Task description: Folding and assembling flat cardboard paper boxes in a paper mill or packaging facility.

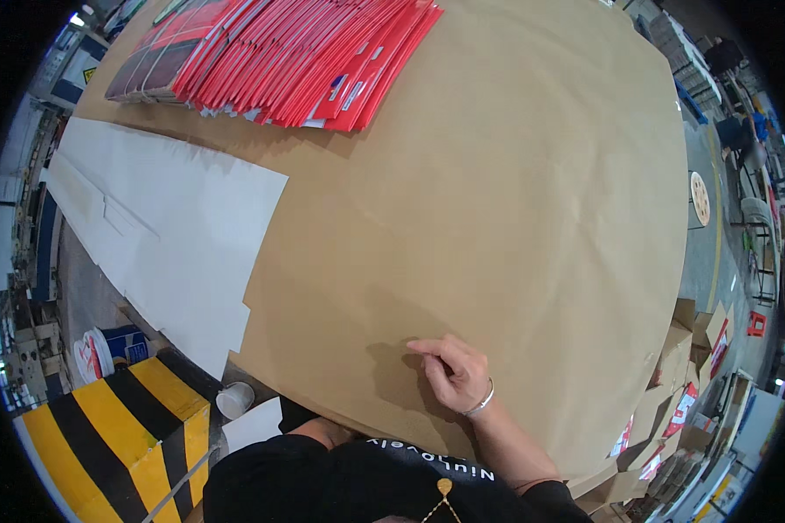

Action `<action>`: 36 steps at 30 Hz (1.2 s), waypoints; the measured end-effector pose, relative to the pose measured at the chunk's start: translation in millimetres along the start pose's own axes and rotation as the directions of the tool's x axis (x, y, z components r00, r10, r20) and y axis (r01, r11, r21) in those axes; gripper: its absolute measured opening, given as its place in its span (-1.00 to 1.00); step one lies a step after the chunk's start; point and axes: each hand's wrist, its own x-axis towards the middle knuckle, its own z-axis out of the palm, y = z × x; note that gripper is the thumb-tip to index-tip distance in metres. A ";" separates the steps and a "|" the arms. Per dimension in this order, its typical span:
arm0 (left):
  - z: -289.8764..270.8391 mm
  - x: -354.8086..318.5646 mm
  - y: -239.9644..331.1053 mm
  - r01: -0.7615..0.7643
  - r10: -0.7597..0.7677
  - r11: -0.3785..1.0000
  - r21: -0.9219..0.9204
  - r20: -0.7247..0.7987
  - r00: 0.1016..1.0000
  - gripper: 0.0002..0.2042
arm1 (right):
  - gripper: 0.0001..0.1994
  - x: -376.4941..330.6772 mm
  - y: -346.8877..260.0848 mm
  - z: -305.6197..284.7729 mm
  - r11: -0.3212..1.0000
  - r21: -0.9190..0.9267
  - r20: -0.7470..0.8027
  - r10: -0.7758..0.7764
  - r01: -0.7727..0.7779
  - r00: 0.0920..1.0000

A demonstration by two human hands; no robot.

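My right hand (pixel 453 373) hovers over or rests on the brown paper-covered table (pixel 497 235), close to its near edge. Its index finger reaches out to the left and the thumb sits apart below it; nothing shows between them. The other fingers are curled or hidden. A silver bangle circles that wrist. Of my left arm only a bit shows at the table's near edge; the hand itself is out of sight. Toward the far left lies a long leaning row of red flat packets (pixel 314 61), well away from my right hand.
A large white sheet (pixel 174 200) covers the table's left side. Below it stand a yellow-and-black striped block (pixel 122 418), a white cup (pixel 235 400) and a blue-and-white bucket (pixel 118 349). Opened cardboard boxes (pixel 672 357) crowd the right edge, with a round stool (pixel 699 199) beyond.
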 end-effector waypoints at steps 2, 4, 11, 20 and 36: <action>-13.0 -23.8 -15.6 0.040 -0.039 0.999 0.034 -0.022 0.999 -0.49 | -0.74 -1.8 0.3 4.6 0.999 0.031 -0.013 0.017 -0.016 1.000; -26.0 -34.0 -13.5 0.066 -0.062 0.995 0.072 -0.052 0.997 -0.49 | -0.76 -1.4 0.8 -2.8 1.000 -0.027 -0.021 -0.008 0.007 1.000; -104.6 -18.6 39.8 0.205 -0.146 0.958 0.200 -0.276 0.950 -0.49 | -0.81 1.9 14.9 22.0 0.980 -0.075 -0.155 -0.193 0.183 0.969; -145.3 -181.1 187.5 0.164 -0.019 0.845 0.508 -0.278 0.960 -0.53 | -0.67 28.8 61.9 -29.8 0.867 -0.483 -0.538 -0.184 -0.121 0.823; -281.5 -252.1 169.2 0.029 0.441 0.894 0.446 -0.890 0.113 -0.50 | -0.36 350.1 104.1 2.3 0.995 0.023 -0.587 -0.063 0.094 0.807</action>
